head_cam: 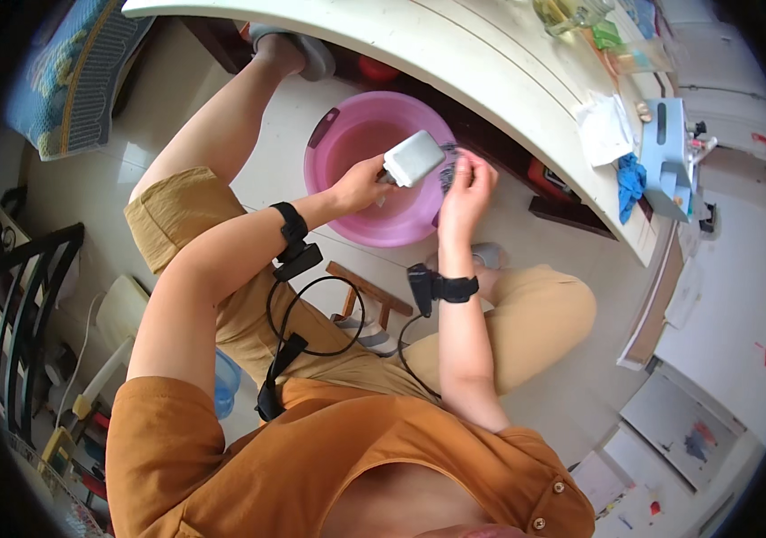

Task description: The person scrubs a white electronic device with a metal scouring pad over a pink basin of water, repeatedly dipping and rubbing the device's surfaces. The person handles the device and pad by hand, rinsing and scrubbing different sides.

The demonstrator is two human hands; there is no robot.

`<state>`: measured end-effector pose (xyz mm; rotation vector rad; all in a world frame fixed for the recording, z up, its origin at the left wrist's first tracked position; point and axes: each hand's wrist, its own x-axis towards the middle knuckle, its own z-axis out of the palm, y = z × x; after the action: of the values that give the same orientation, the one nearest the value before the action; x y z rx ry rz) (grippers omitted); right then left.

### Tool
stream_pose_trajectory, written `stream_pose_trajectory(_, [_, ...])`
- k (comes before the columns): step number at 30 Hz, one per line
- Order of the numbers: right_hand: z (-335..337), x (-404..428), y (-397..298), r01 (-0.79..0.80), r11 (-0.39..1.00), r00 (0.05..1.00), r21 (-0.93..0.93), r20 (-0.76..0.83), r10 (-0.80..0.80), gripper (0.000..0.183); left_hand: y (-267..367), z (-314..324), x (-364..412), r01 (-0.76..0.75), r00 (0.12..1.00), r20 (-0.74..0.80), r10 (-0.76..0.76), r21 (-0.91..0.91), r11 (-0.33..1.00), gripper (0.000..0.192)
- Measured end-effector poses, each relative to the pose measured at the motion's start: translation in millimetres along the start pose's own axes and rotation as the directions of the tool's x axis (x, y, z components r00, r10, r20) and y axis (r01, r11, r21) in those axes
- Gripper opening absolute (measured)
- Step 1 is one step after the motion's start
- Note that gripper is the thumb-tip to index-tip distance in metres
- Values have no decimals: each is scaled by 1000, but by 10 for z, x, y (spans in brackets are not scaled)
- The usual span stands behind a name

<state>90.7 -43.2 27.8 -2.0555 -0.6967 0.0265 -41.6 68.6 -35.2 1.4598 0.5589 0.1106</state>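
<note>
A pink plastic basin (336, 215) with water in it stands on the floor in front of me. Over it, my left hand (357, 187) grips a silver-grey, rectangular metal container (415, 160) by its near end, with the smooth broad face upward. At the basin's right rim my right hand (469, 185) pinches a dark, mesh-like scrap (447, 177), perhaps a scourer. This scrap is close to the container's right end; whether they touch I cannot tell. My fingers hide part of both things.
A white tabletop (477, 57) overhangs beyond the basin. On it are a glass jar (568, 13), white paper (603, 128), a blue cloth (630, 185) and a blue-grey holder (665, 155). A wooden stool (373, 292) is between my legs. Black cables (316, 353) hang from wrist straps.
</note>
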Motion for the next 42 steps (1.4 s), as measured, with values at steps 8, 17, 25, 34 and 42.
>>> stream_pose_trajectory(8, [192,26,31,237,965,967,-110,121,-223,13,123,-8,1,-253,967,75,243,167,953,37])
stream_pose_trajectory(17, [208,-224,-146,263,963,934,58,236,-270,12,-9,-3,3,-310,948,-12,317,185,933,28])
stream_pose_trajectory(25, [158,114,111,74,986,997,-148,-19,-78,13,162,-9,50,-534,840,43,541,241,810,37])
stream_pose_trajectory(34, [155,-372,-324,232,973,958,6,169,-230,14,75,-76,6,-223,975,12,224,119,967,37])
stream_pose_trajectory(42, [103,42,77,71,993,996,-98,54,-66,14,158,-34,18,-376,926,12,378,132,917,41])
